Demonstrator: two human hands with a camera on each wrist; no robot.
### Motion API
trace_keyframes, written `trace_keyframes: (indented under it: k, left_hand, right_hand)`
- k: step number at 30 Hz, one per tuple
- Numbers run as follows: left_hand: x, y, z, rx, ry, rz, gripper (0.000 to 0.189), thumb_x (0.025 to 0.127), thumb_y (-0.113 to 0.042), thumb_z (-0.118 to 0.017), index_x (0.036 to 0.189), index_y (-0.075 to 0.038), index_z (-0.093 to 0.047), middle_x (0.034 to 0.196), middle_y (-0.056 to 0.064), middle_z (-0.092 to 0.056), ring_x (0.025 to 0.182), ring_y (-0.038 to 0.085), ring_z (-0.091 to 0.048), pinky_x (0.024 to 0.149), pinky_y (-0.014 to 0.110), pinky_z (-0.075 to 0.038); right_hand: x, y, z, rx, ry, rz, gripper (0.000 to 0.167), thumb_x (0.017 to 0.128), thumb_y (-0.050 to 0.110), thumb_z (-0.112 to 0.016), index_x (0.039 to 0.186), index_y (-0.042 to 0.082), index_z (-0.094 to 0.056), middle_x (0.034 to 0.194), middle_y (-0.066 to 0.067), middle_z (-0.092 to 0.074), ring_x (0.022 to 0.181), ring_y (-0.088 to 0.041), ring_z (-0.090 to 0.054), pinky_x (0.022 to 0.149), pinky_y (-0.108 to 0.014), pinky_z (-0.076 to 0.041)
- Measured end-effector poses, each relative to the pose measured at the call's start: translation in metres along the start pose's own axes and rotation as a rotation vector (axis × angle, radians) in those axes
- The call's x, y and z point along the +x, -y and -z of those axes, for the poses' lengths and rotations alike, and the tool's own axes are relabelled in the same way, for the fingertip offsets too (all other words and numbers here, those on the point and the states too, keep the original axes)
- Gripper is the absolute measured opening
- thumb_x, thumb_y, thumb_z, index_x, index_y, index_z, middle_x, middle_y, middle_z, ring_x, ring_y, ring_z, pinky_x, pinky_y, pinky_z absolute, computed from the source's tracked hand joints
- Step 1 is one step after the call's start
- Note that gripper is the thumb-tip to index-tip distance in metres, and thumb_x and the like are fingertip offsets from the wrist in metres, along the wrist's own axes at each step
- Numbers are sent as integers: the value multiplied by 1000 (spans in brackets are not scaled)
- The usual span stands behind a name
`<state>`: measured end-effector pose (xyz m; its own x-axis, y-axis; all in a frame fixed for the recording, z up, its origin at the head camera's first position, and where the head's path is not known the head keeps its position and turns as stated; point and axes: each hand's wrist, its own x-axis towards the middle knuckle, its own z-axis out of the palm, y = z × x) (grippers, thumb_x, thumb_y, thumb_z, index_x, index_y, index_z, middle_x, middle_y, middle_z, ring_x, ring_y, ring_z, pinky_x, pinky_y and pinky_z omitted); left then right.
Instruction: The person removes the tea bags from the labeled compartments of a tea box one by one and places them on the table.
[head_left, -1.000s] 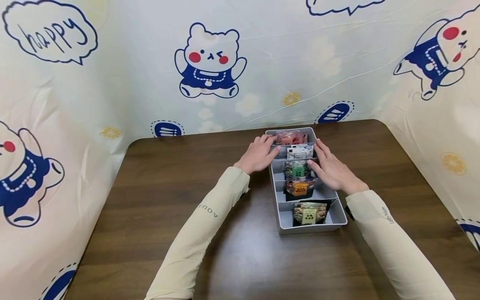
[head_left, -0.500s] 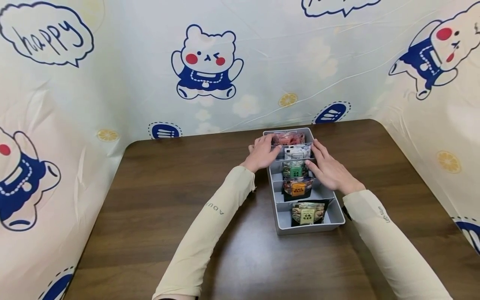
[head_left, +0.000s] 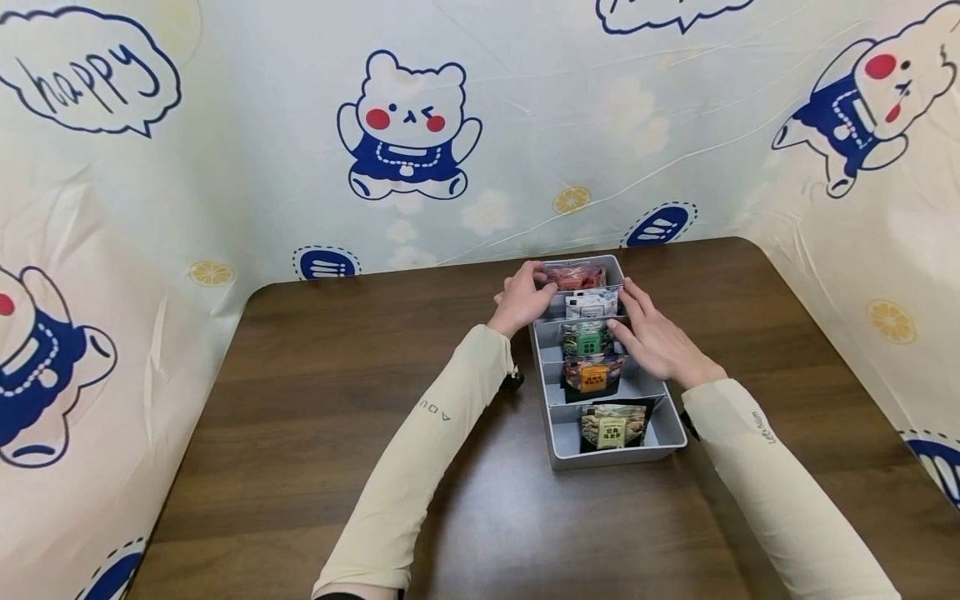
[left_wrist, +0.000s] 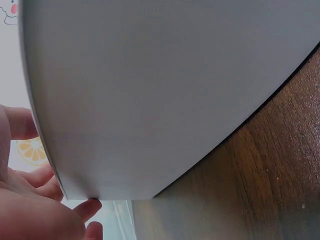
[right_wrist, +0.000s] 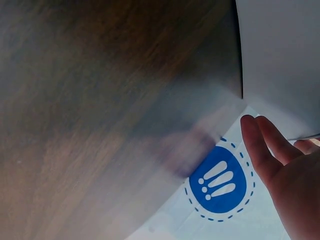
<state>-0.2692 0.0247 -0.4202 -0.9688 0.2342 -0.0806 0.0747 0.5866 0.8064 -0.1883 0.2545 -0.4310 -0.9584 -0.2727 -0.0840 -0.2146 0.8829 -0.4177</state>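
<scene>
A grey divided storage box [head_left: 557, 417] stands on the table, with small printed packets upright in its compartments. From the far end come red packets [head_left: 576, 277], a white packet [head_left: 592, 304], a green-labelled packet [head_left: 587, 342], an orange-labelled packet [head_left: 594, 377] and a yellow-green-labelled packet [head_left: 613, 427]. My left hand [head_left: 521, 298] grips the far left corner, its thumb and bent fingers on both sides of the rim. Along the right side lies my right hand [head_left: 663, 342], fingers straight beside the outer wall and thumb over the rim. The left wrist view shows the box wall [left_wrist: 150, 90] close up.
The brown wooden table [head_left: 337, 400] extends to the left and in front of the box. Behind it hangs a pale printed cloth [head_left: 510, 125] with bear drawings, close to the box's far end.
The left hand has shifted round the far left corner, and its fingers are more bent. The right hand stays along the right side. The view has turned slightly; the box seems still.
</scene>
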Motion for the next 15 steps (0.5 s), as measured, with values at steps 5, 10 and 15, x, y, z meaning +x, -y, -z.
trace_keyframes:
  k: [5,10,15]
  left_hand:
    - [-1,-2,0,24,-22,3,37,98,-31,-55,132,-17,-56,124,3,-60,125,30,-40,98,55,-20]
    - [-3,-2,-1,81,-44,-11,24,97,-31,-56,114,-19,-69,126,2,-59,127,33,-40,99,59,-20]
    - [-4,-1,-2,124,-35,-20,23,98,-33,-56,109,-21,-71,121,1,-59,125,34,-42,98,58,-21]
  right_hand:
    - [0,1,0,9,-2,-2,75,102,53,-25,155,3,-6,163,-12,8,145,-43,-18,111,-60,-24]
    - [0,1,-1,8,-1,-2,75,102,53,-24,155,3,-6,163,-12,8,145,-43,-18,111,-60,-25]
    - [-1,2,-1,10,1,-9,74,102,53,-25,155,4,-6,163,-12,8,145,-44,-19,111,-60,-25]
